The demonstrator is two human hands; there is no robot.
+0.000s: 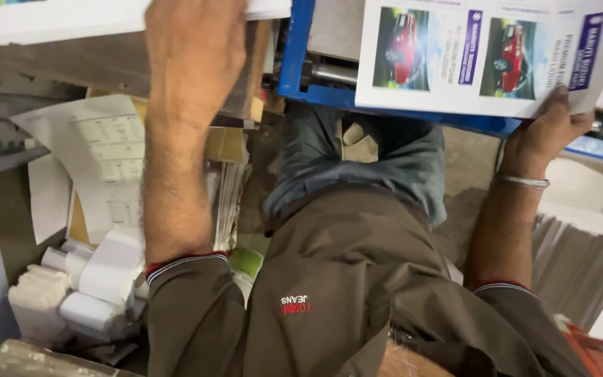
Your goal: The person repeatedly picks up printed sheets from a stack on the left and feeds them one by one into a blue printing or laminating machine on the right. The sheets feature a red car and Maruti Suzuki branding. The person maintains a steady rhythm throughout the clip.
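Note:
My right hand (549,129), with a metal bangle on its wrist, grips the near right edge of a large printed sheet (455,80). The sheet is white, carries two pictures of a red car with blue label strips, and lies over a blue machine frame (294,63). My left hand (193,49) reaches up at the top left. Its back faces me, and it rests against a white sheet (57,24) and the brown board under it. The fingertips run out of the picture, so its grip is hidden.
White paper rolls (102,276) and folded paper lie at the lower left. Loose sheets with printed tables (102,150) are spread above them. A stack of paper (581,258) stands at the right, and a metal roller (333,73) sits inside the blue frame.

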